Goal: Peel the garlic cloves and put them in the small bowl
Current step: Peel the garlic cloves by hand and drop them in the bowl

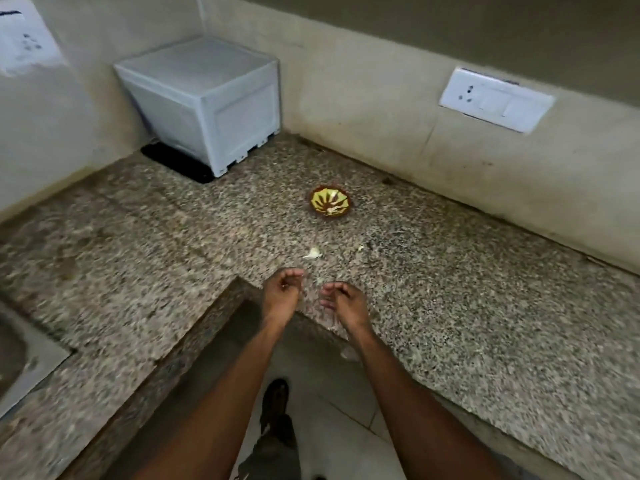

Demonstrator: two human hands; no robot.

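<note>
No text, label, brand or number can be read in this view. The white socket plate [497,99] on the right wall shows only its pin holes and switches, and the second white plate [26,43] on the left wall has dark marks that are too blurred to read. The small bowl [330,202] carries a yellow and brown pattern, not letters.

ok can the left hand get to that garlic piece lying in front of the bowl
Probably yes: the left hand hovers just short of the garlic piece, and only bare countertop lies between them.
</note>
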